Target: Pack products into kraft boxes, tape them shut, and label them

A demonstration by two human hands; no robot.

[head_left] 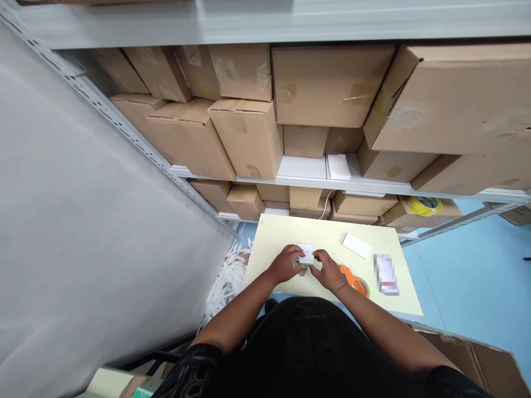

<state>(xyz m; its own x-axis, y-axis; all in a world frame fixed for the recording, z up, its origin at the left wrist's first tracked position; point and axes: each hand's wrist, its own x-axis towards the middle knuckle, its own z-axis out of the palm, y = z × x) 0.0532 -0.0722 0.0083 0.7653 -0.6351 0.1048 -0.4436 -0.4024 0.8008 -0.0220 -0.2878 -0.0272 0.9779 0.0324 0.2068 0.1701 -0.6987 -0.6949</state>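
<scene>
Both of my hands meet over a small white packet point(306, 254) with a green edge, lying on a pale yellow table point(282, 237). My left hand point(285, 263) grips its left side with curled fingers. My right hand point(328, 270) pinches its right side. An orange tape dispenser point(354, 280) lies just right of my right hand.
A white card point(356, 245) and a blurred-out packet point(386, 274) lie on the table's right part. Metal shelving point(315, 179) behind holds several cardboard boxes and a yellow tape roll point(424, 205). White paper strips point(226, 279) litter the blue floor at left. A grey sheet hangs at left.
</scene>
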